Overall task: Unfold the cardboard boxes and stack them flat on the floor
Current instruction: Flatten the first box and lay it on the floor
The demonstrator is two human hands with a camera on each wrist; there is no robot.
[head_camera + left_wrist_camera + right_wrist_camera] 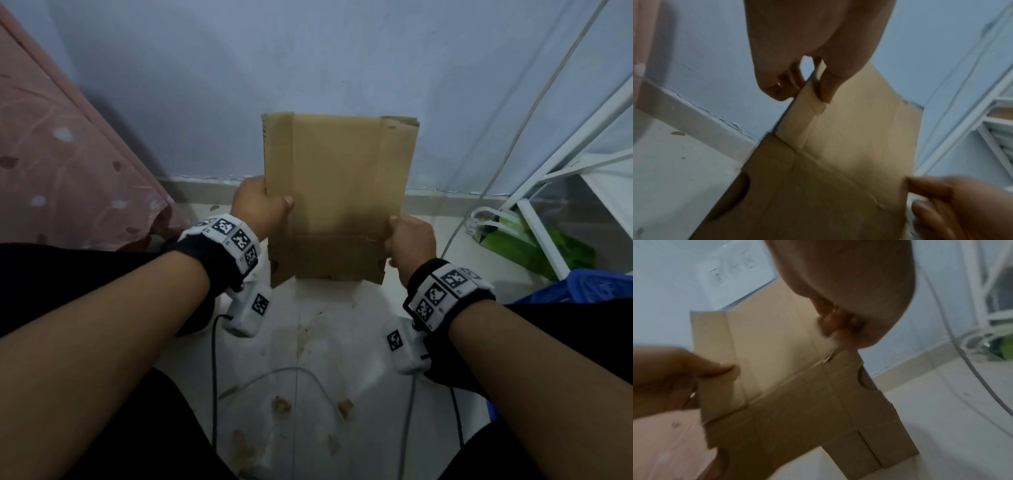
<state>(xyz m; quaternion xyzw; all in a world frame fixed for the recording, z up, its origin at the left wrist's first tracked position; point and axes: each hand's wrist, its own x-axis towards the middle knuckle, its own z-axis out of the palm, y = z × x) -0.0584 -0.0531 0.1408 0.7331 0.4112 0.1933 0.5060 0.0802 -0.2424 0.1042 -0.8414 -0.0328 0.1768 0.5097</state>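
Observation:
A brown cardboard box (pixel 337 192), opened out into a flat creased sheet, is held upright in the air before the blue wall. My left hand (pixel 262 205) pinches its left edge, thumb on the near face and fingers behind. My right hand (pixel 407 240) pinches the right edge lower down. The left wrist view shows the sheet (pixel 838 154) with my left hand (pixel 809 84) on its folded side flap, and my right hand (pixel 953 203) at the opposite edge. In the right wrist view the sheet (pixel 789 386) hangs between my right hand (pixel 840 327) and my left hand (pixel 694 369).
White tiled floor (pixel 318 359) lies below, crossed by cables (pixel 301 373) and dotted with cardboard scraps. A pink patterned cloth (pixel 65 164) hangs at left. A white metal rack (pixel 548 192), a green bag (pixel 534 246) and a blue crate (pixel 582 284) stand at right.

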